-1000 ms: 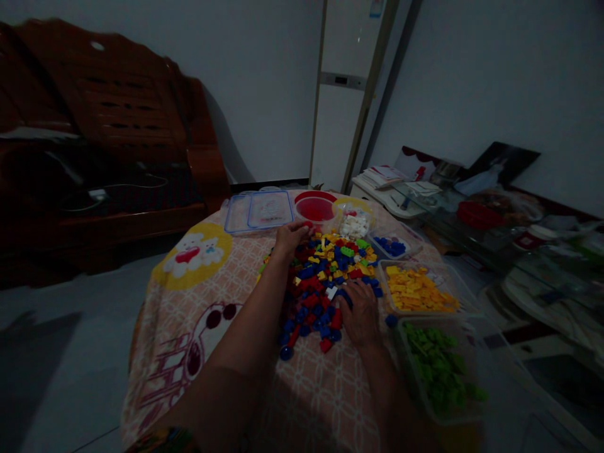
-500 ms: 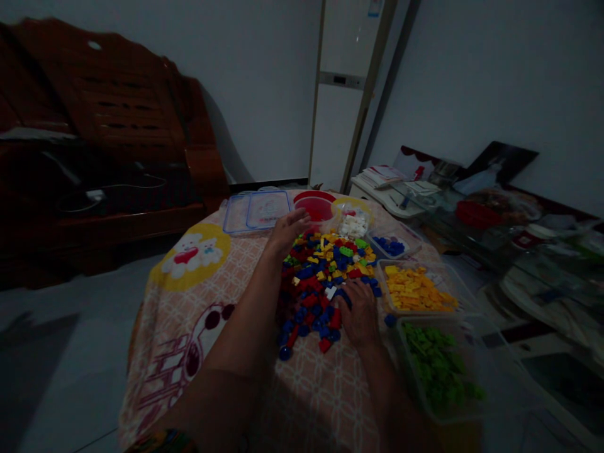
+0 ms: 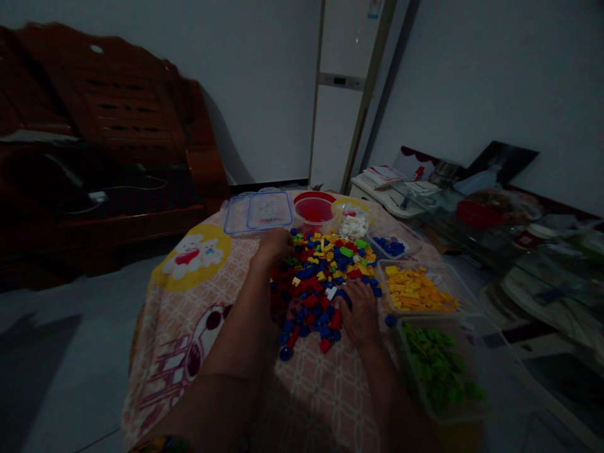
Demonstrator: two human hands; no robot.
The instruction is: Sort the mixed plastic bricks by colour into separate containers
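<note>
A heap of mixed red, blue, yellow and green toy bricks lies on the patterned tablecloth. At the heap's left edge is my left hand, its fingers curled down and too dark to make out. My right hand rests on the heap's right side, fingers spread, beside a white brick. Behind the heap stands a red tub. To the right are boxes of white pieces, blue pieces, yellow bricks and green bricks.
Clear lids with blue rims lie at the back left of the table. A glass table with papers, bags and a cup stands at the right. A wooden bench is at the left.
My left hand has moved down and left from near the red tub to the heap's left edge, its fingers now lowered. My right hand has hardly moved.
</note>
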